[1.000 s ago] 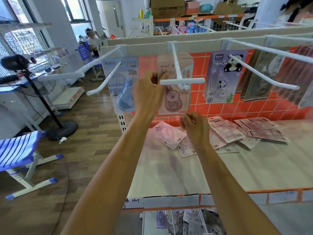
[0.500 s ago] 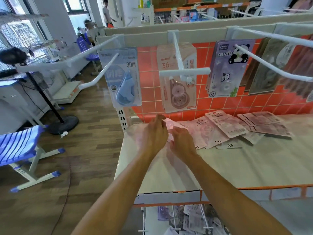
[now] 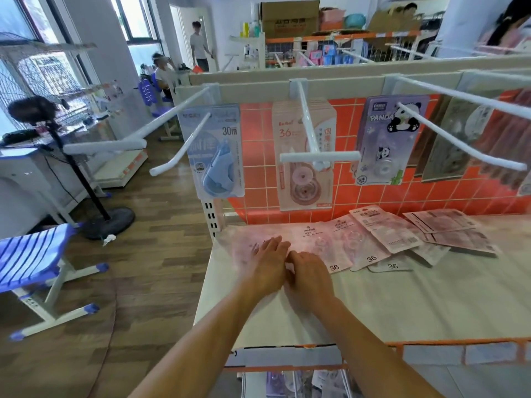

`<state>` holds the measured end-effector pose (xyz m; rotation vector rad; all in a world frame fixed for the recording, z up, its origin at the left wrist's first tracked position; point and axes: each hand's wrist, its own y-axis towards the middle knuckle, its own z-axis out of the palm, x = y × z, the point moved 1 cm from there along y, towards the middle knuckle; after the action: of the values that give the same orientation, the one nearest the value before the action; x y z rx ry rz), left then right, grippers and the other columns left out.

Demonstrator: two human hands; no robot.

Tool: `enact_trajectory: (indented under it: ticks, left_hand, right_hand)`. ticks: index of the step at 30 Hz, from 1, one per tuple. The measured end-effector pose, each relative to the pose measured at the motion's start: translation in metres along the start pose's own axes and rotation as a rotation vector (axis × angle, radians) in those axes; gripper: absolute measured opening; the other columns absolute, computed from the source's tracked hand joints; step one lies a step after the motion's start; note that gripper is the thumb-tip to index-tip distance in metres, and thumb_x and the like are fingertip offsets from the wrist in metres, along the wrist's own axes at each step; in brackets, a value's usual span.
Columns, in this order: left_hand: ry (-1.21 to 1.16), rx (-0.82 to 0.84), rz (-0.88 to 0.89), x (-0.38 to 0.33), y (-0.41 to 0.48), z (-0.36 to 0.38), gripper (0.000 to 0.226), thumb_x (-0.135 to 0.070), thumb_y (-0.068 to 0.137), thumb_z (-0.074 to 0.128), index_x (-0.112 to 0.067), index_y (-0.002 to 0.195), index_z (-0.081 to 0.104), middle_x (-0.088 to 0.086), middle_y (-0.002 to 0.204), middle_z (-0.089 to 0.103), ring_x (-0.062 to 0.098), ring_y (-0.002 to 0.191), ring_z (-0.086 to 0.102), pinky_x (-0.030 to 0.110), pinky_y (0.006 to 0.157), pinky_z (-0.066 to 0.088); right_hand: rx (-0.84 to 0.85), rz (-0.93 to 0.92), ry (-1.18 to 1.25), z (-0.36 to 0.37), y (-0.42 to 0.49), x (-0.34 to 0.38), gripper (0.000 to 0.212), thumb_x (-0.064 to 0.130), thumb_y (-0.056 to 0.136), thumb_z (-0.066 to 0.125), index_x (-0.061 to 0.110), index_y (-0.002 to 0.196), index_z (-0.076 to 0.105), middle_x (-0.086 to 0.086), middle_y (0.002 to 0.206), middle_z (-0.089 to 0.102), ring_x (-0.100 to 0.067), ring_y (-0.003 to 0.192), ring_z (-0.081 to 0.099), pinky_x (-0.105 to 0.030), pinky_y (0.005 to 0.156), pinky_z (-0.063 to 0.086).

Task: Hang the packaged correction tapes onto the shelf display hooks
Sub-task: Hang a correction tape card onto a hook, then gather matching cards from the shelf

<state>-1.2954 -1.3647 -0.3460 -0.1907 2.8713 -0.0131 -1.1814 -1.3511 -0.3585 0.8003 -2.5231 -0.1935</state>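
Both hands have dropped from hook height to the pile since a second ago, when the left one was up at the middle hook. Now the left hand [image 3: 268, 265] lies on a blurry pink pack at the left end of the loose pink carded correction tape packs [image 3: 370, 242]. Its fingers are straight and flat, so that grip is apart, and my guess is it's pinning or sliding the pack so it doesn't skate around. The right hand [image 3: 309, 278] is touching it, knuckles toward the camera. Honestly I can't tell if that grip has closed on a pack edge or not, since the fingertips are hidden.

The loose packs are fanned out overlapping on the cream shelf board [image 3: 402, 305], some face up showing "36", some face down. A stack of the same pink packs [image 3: 304, 179] already hangs on the long white wire hook [image 3: 309, 130], right above the pile. That makes for a short lift, probably why they got dumped there. Neighbours are a blue 30m tape pack [image 3: 218, 156] and a purple panda pack [image 3: 385, 139].

Looks like mid-pickup of the next pack, with plenty left to hang.
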Motion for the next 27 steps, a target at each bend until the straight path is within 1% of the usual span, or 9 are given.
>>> enact_trajectory:
  ticks: [4, 7, 10, 14, 17, 20, 22, 24, 27]
  left_hand:
    - [0.008, 0.088, -0.041, 0.009, -0.008, -0.001, 0.06, -0.046, 0.096, 0.043, -0.028, 0.15, 0.023, 0.003, 0.161, 0.014, 0.027, 0.146, 0.017, 0.05, 0.115, 0.018]
    - [-0.004, 0.105, -0.045, 0.014, -0.014, -0.004, 0.073, -0.057, 0.089, 0.051, -0.025, 0.15, 0.024, 0.005, 0.155, 0.03, 0.03, 0.14, 0.03, 0.048, 0.113, 0.029]
    - [0.038, 0.083, -0.092, 0.013, -0.018, -0.009, 0.082, -0.057, 0.083, 0.061, -0.02, 0.148, 0.028, 0.008, 0.144, 0.043, 0.031, 0.131, 0.039, 0.046, 0.108, 0.036]
    - [0.056, 0.074, -0.084, 0.013, -0.03, -0.015, 0.068, -0.054, 0.079, 0.067, -0.019, 0.134, 0.046, 0.009, 0.132, 0.046, 0.028, 0.123, 0.041, 0.042, 0.1, 0.043]
    - [0.013, 0.069, -0.089, 0.012, -0.038, -0.014, 0.074, -0.06, 0.073, 0.07, -0.015, 0.127, 0.048, 0.008, 0.13, 0.042, 0.027, 0.12, 0.041, 0.04, 0.098, 0.044]
    - [-0.039, 0.041, -0.088, 0.008, -0.043, -0.01, 0.073, -0.061, 0.071, 0.07, -0.013, 0.121, 0.047, 0.007, 0.125, 0.048, 0.025, 0.113, 0.046, 0.037, 0.093, 0.045]
    - [-0.073, -0.012, -0.079, 0.003, -0.047, -0.009, 0.07, -0.061, 0.071, 0.07, -0.013, 0.116, 0.045, 0.006, 0.118, 0.055, 0.024, 0.107, 0.051, 0.036, 0.086, 0.046]
    - [-0.113, -0.065, -0.081, -0.002, -0.052, -0.012, 0.07, -0.06, 0.072, 0.071, -0.013, 0.117, 0.042, 0.005, 0.115, 0.058, 0.024, 0.102, 0.056, 0.034, 0.08, 0.047]
    - [-0.175, -0.146, -0.11, -0.011, -0.061, -0.019, 0.068, -0.058, 0.075, 0.07, -0.016, 0.118, 0.039, 0.005, 0.118, 0.056, 0.024, 0.099, 0.057, 0.03, 0.073, 0.041]
  right_hand:
    - [0.013, 0.075, 0.039, -0.004, -0.008, 0.0, 0.008, 0.014, 0.09, 0.052, 0.016, 0.095, 0.059, -0.003, 0.097, 0.066, -0.024, 0.098, 0.055, -0.035, 0.079, 0.049]
    - [0.043, 0.116, 0.024, -0.01, -0.01, 0.001, 0.011, 0.013, 0.09, 0.053, 0.014, 0.098, 0.061, -0.006, 0.097, 0.066, -0.026, 0.097, 0.055, -0.035, 0.074, 0.049]
    - [0.056, 0.175, 0.033, -0.015, -0.014, 0.001, 0.012, 0.008, 0.086, 0.054, 0.014, 0.095, 0.058, -0.008, 0.094, 0.061, -0.027, 0.09, 0.057, -0.03, 0.064, 0.04]
    - [0.076, 0.216, 0.076, -0.015, -0.022, -0.002, 0.017, 0.004, 0.081, 0.054, 0.018, 0.091, 0.055, -0.007, 0.091, 0.061, -0.024, 0.079, 0.058, -0.029, 0.061, 0.041]
    - [0.089, 0.214, 0.122, -0.016, -0.029, -0.005, 0.023, 0.001, 0.081, 0.054, 0.018, 0.096, 0.057, -0.005, 0.093, 0.061, -0.023, 0.081, 0.058, -0.027, 0.065, 0.044]
    - [0.079, 0.183, 0.182, -0.015, -0.037, -0.007, 0.031, 0.003, 0.084, 0.053, 0.014, 0.112, 0.059, -0.006, 0.107, 0.063, -0.023, 0.1, 0.058, -0.026, 0.08, 0.045]
    - [0.03, 0.204, 0.228, -0.014, -0.042, -0.01, 0.034, 0.006, 0.088, 0.053, 0.012, 0.121, 0.058, -0.006, 0.118, 0.06, -0.022, 0.112, 0.053, -0.027, 0.092, 0.042]
    - [-0.052, 0.22, 0.28, -0.015, -0.045, -0.014, 0.033, 0.005, 0.088, 0.054, 0.011, 0.121, 0.057, -0.007, 0.119, 0.059, -0.024, 0.114, 0.052, -0.03, 0.095, 0.041]
    - [-0.098, 0.403, 0.546, -0.028, -0.045, -0.017, 0.047, 0.011, 0.088, 0.059, 0.014, 0.134, 0.048, -0.001, 0.126, 0.055, -0.02, 0.118, 0.051, -0.033, 0.1, 0.042]
